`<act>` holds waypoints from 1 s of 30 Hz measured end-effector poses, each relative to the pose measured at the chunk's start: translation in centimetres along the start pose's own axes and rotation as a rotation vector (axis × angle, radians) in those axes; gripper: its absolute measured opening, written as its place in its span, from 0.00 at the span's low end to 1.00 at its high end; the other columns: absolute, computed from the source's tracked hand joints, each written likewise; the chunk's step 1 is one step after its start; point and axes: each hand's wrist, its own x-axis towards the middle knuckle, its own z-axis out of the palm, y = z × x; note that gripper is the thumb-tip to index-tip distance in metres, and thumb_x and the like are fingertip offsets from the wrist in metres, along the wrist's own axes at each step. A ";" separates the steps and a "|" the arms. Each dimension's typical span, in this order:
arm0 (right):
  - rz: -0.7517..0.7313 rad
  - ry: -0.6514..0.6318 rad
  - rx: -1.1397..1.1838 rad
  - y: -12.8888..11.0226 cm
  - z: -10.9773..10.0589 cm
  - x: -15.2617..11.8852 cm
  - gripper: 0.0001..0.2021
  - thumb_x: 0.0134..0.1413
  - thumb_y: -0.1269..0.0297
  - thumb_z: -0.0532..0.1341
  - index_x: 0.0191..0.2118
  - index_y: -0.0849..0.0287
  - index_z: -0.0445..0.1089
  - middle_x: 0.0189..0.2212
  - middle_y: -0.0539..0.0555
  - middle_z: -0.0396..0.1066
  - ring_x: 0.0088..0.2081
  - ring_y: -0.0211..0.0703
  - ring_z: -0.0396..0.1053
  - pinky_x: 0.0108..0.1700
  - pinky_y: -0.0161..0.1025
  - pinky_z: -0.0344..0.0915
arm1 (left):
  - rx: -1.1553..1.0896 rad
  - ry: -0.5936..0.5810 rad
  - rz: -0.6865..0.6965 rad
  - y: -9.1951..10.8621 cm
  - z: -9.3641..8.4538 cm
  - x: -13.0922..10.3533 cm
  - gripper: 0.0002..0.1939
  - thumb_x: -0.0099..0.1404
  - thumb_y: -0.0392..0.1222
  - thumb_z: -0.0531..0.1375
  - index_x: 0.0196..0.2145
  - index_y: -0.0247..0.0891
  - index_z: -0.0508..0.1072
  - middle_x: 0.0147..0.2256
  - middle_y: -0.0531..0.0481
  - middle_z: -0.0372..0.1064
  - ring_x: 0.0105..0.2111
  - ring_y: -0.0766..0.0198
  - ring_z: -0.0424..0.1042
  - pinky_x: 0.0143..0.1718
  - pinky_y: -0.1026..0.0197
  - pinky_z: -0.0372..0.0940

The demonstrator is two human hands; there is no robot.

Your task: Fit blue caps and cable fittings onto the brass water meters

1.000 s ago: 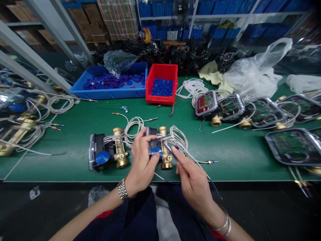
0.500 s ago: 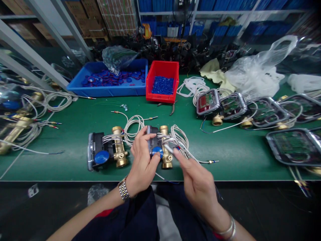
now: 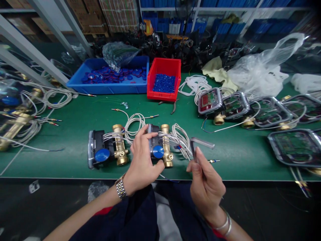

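Observation:
My left hand (image 3: 144, 159) grips a heat meter (image 3: 154, 135), with its fingers over the black housing and its thumb near the lower end of the brass pipe body (image 3: 166, 144). A round blue cap (image 3: 158, 151) sits on the side of this housing. My right hand (image 3: 207, 182) pinches a grey L-shaped metal bar (image 3: 203, 143), apart from the meter and to its right. White coiled cable (image 3: 182, 137) lies beside the brass body. To the left stands a second meter (image 3: 100, 149) of the same kind, also with a blue cap.
A blue tray (image 3: 107, 88) of blue and red discs and a red bin (image 3: 163, 96) of small blue parts stand at the back. Several meters (image 3: 265, 112) with clear covers line the right. More brass-bodied meters (image 3: 15, 129) and cables lie left. Pliers (image 3: 174, 106) rest before the bin.
My right hand has moved right, away from the meter, and the metal bar now shows clear of the brass body. My left thumb has slid off the blue cap, downward.

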 end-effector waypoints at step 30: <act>-0.032 -0.356 -0.028 -0.8 -0.5 0.6 0.29 0.63 0.79 0.54 0.66 0.50 0.64 0.35 0.54 0.77 0.30 0.38 0.73 0.34 0.35 0.73 | -0.093 0.032 0.004 -0.2 0.3 0.2 0.34 0.55 0.32 0.63 0.58 0.41 0.58 0.69 0.37 0.43 0.70 0.45 0.46 0.67 0.37 0.49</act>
